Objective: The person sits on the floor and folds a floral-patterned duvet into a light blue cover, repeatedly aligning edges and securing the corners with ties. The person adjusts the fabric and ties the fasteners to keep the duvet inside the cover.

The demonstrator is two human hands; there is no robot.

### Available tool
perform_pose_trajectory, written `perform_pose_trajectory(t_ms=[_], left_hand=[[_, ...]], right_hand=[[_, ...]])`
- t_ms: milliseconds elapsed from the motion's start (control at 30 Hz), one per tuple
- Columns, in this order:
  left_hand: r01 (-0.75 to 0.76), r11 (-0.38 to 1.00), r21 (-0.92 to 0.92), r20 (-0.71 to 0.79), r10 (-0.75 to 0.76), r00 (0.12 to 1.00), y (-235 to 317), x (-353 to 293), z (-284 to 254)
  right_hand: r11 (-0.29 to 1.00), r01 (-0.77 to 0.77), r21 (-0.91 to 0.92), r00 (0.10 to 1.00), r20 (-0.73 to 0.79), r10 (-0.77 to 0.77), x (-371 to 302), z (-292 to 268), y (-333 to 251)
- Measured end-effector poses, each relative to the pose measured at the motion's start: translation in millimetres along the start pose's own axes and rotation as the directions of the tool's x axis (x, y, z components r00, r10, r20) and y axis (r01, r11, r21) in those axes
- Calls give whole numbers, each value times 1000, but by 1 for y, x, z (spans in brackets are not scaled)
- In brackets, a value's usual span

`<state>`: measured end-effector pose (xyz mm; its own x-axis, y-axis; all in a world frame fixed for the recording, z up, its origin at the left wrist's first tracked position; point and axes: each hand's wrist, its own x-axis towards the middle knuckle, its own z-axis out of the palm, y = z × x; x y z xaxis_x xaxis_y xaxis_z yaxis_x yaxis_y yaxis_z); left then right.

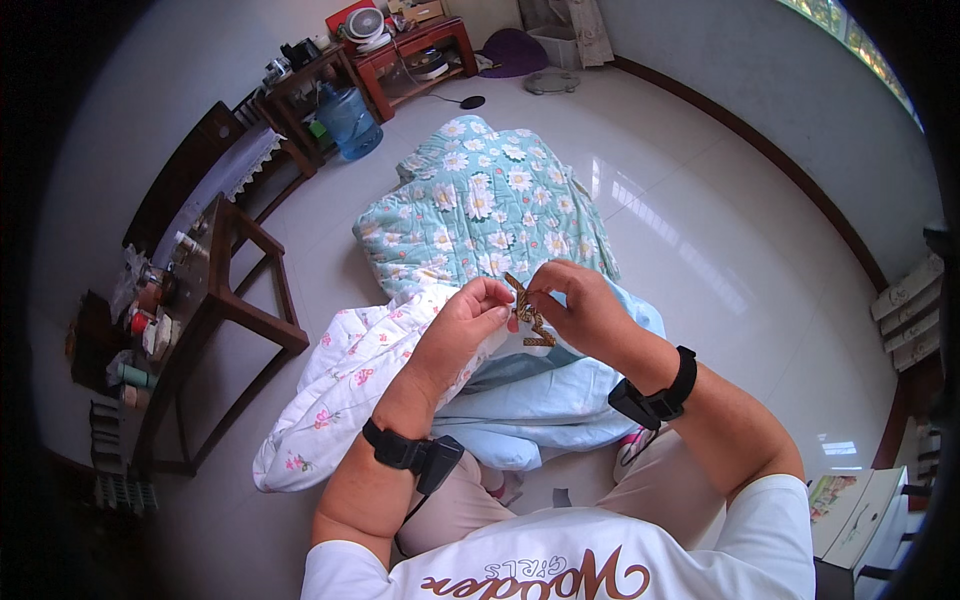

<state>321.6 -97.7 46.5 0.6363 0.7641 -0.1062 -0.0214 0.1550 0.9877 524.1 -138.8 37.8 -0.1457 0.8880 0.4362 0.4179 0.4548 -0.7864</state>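
Between my hands hangs a small brown-and-gold patterned strip (536, 322), folded or bent, with a paler bit beside it; its exact kind is too small to tell. My right hand (583, 305) pinches its upper part between thumb and fingers. At its left edge, my left hand (463, 322) has thumb and fingertips closed on it. Below the hands lies bunched light-blue cloth (530, 410) over my lap. White cloth with pink flowers (345, 365) spreads to the left. Just beyond is a green quilt with white daisies (490, 195), heaped on the floor.
A dark wooden table (215, 290) crowded with small items stands at left. Behind it are a bench, a blue water jug (348, 122) and a red-brown cabinet (415, 60) with a fan (366, 26). A white box (860, 515) sits at lower right. Tiled floor surrounds the quilt.
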Motion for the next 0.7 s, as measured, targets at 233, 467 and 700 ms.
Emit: perform_pose_trajectory(t_ms=[233, 467, 700], left_hand=[[9, 1000, 29, 25, -10, 1000, 3, -1, -2], [-39, 998, 56, 51, 36, 998, 2, -1, -2], [-72, 997, 17, -21, 72, 997, 3, -2, -5]], right_hand=[[853, -357, 381, 887, -150, 438, 11, -11, 47], [703, -393, 593, 798, -159, 581, 16, -34, 58], [664, -595, 452, 782, 517, 348, -4, 4, 22]])
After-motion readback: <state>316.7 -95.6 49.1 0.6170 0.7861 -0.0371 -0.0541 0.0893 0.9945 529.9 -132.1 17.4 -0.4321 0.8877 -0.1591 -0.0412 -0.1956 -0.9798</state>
